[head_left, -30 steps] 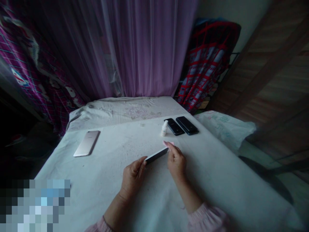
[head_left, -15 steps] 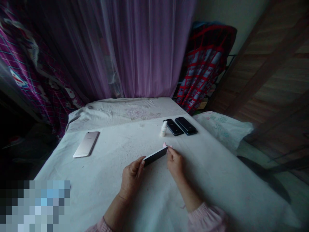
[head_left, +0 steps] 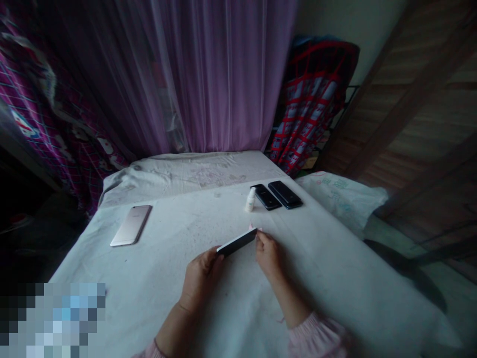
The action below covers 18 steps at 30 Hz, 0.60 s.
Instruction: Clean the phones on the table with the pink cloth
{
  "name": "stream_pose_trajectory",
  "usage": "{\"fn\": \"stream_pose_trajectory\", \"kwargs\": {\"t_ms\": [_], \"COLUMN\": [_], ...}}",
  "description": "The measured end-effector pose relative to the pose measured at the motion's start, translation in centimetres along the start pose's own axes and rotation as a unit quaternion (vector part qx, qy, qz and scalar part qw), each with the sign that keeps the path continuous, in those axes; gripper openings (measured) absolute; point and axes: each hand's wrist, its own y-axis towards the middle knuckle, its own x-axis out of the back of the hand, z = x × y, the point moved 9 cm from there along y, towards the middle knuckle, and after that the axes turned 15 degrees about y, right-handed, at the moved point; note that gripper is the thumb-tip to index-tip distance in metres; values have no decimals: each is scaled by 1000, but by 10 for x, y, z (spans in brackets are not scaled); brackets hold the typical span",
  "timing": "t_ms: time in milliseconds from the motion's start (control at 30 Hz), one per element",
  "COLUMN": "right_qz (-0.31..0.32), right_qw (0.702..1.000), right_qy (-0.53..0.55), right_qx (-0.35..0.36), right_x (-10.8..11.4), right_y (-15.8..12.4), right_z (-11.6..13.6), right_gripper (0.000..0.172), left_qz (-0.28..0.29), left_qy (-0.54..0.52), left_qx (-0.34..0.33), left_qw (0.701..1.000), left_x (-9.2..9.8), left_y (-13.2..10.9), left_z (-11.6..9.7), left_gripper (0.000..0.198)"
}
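Note:
A smartphone (head_left: pixel 237 242), dark on the side toward me and with a pale edge, is held tilted above the white cloth. My left hand (head_left: pixel 199 276) grips its near left end between thumb and fingers. At the far right end, my right hand (head_left: pixel 267 252) is closed with its fingertips against the phone. A small piece of pink cloth (head_left: pixel 251 226) pokes out by those fingertips; most of it is hidden behind the phone and hand. Just beyond stands a small white spray bottle (head_left: pixel 250 200).
Behind the bottle lie a dark phone (head_left: pixel 267 197) and a pair of stacked dark phones (head_left: pixel 285 194). A rose-gold phone (head_left: pixel 131 225) lies face down at left. White cloth (head_left: pixel 167 318) covers the table. A plastic bag (head_left: pixel 343 196) hangs over the right edge; purple curtains (head_left: pixel 223 74) hang behind.
The view has shifted slightly. Both hands keep their hold, and the phone between them has moved a little left and down in the picture.

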Motion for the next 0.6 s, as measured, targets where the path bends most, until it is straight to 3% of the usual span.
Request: {"fn": "stream_pose_trajectory", "kwargs": {"t_ms": [133,233,467,600], "right_qz": [6,-11,-60,-88], "right_qw": [999,998,986,974], "right_qy": [36,64,154,189], "right_qx": [-10,-20,0,87], "right_x": [-3,1,10,25], "right_y": [0,1,5,4], "right_z": [-3,-5,-7,23], "right_gripper": [38,38,40,36], "left_qz": [-1,-36,-183,-219], "left_qy": [49,41,-51,-51], "left_qx": [-30,-24,4,-26], "left_qw": [998,998,982,974], "left_x": [0,7,59,75], "left_y": [-1,-1,-3,-4], "left_z": [-3,-2,-5,-18], "left_gripper": [19,19,14,11]}}
